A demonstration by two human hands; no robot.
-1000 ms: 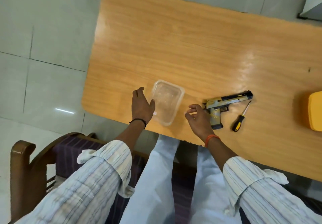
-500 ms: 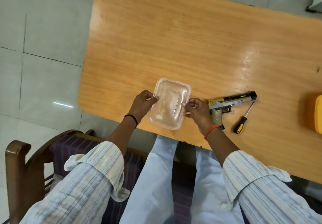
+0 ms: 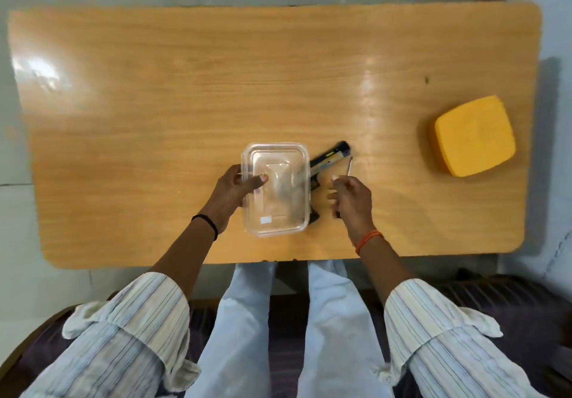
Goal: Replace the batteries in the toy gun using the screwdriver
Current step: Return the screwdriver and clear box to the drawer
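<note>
Two hands are at work over the wooden surface. Your left hand holds the clear plastic container by its left edge, thumb curled over the rim and onto the top, the other fingers hidden beneath. Your right hand sits just right of the container with fingers loosely curled; whether they pinch anything is too blurred to tell. The toy gun lies on the surface between the container and your right hand, partly hidden behind the container's edge. The screwdriver shows only its thin metal shaft, just above your right fingers. A yellow box rests well apart on the right.
</note>
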